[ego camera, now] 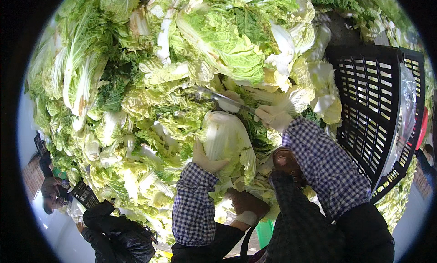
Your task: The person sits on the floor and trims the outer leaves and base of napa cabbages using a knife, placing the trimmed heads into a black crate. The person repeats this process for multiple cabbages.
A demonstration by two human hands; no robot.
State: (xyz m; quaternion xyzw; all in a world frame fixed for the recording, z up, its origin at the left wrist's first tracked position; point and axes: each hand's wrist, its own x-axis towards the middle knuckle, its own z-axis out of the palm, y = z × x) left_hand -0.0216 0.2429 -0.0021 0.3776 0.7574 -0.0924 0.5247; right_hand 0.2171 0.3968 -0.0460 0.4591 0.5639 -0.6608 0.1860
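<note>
My left hand [207, 160], in a pale glove, is closed around the lower side of a napa cabbage head [225, 136], whose cut stem end points away from me. A pale glove also covers my right hand [273, 116], which grips the handle of a knife [227, 99]. The blade extends to the upper left, just beyond the stem end, apart from the head, and looks blurred. A small white piece of cabbage [230, 104] lies by the blade. Both sleeves are checked.
Loose cabbage leaves [218, 44] are heaped all around. A black slatted plastic crate [365, 88] with a clear plastic liner stands on the right. My brown shoes [285, 160] rest among the leaves. Other people in dark clothes [117, 232] are at the lower left, with another black crate [83, 194].
</note>
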